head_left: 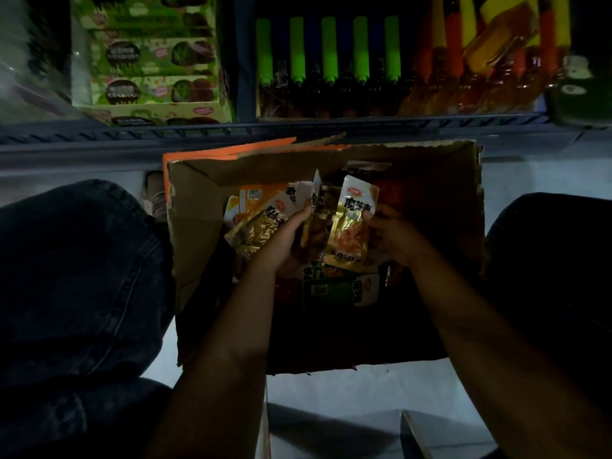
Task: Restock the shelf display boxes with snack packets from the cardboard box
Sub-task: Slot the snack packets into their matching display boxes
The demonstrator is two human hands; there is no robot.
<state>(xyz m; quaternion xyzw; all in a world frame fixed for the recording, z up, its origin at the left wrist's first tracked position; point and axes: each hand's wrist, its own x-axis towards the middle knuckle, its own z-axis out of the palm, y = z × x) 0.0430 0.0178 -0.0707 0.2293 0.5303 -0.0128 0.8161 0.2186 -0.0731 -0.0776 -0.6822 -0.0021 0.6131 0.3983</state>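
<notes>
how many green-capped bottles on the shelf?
5. The green-capped bottles stand in one row on the shelf behind the cardboard box, left to right. More may hide behind.

Dim light, room mostly in shadow. Pale floor [347, 389] near, smooth, faint glare. Far side: dark metal shelf rail [298, 130] running left to right. Behind it, green boxes [149, 71] far left, bottles [331, 71] w/ green caps center, orange bottles [463, 71] right.

cardboard box [198, 246]: open, floor | gold snack packets [347, 233]: upright, seemingly fanned
</notes>
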